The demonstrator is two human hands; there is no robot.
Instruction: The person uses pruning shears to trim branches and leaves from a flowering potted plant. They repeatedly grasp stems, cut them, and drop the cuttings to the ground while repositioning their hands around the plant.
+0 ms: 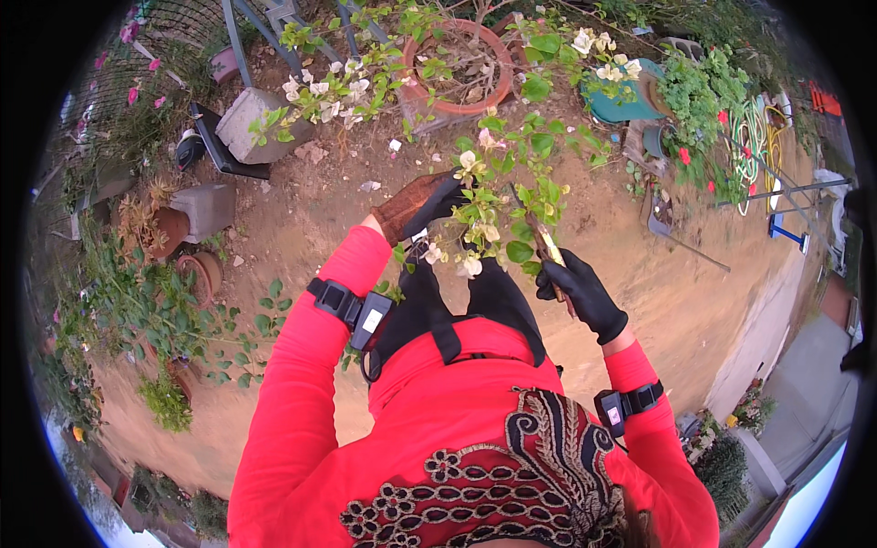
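My left hand (428, 209), in a black and brown work glove, is closed around a flowering bougainvillea branch (490, 202), its fingertips partly hidden by leaves. Pale cream bracts and bright green leaves crowd the branch in front of my legs. In my black-gloved right hand (582, 291) is a pair of pruning shears (545, 240) with worn, gold-coloured handles. They point up and away from me, and leaves hide part of their blades, so how far these are parted cannot be told.
Beyond my hands, a round terracotta pot (507, 75) holds the bougainvillea's base. A concrete block (257, 123) supports metal legs at left, beside a dark flat panel (219, 147). A teal container (620, 99), a coiled hose (747, 147) and a long-handled tool (692, 250) lie at right.
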